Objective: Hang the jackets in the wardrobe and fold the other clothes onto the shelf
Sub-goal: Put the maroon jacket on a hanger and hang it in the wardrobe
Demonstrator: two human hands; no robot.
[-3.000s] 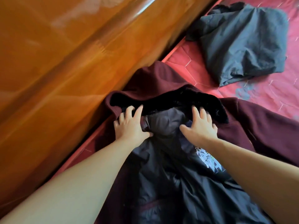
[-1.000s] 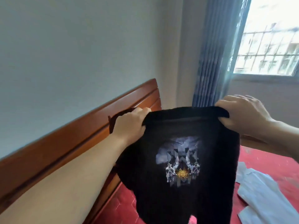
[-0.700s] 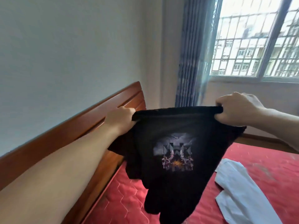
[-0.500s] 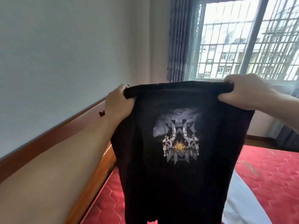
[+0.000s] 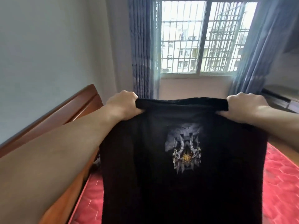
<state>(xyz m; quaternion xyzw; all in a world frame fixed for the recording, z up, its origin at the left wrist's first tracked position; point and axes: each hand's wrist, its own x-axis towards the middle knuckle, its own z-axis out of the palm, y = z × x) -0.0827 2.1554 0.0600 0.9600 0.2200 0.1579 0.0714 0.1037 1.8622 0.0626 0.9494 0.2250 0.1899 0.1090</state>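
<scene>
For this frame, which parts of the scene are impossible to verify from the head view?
- Lower hem of the black garment: cut off by the bottom edge.
- Fingertips of the left hand and right hand: curled behind the garment's top edge.
- Most of the red mattress: covered by the hanging garment; anything lying there is hidden.
- Wardrobe and shelf: not in view.
- Printed emblem: too small and soft to read.

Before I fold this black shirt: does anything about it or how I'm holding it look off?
Nothing stands out. The black shirt hangs spread between the left hand and right hand, its top edge roughly level and the printed graphic upright. No tear or stain shows on the visible side.
</scene>
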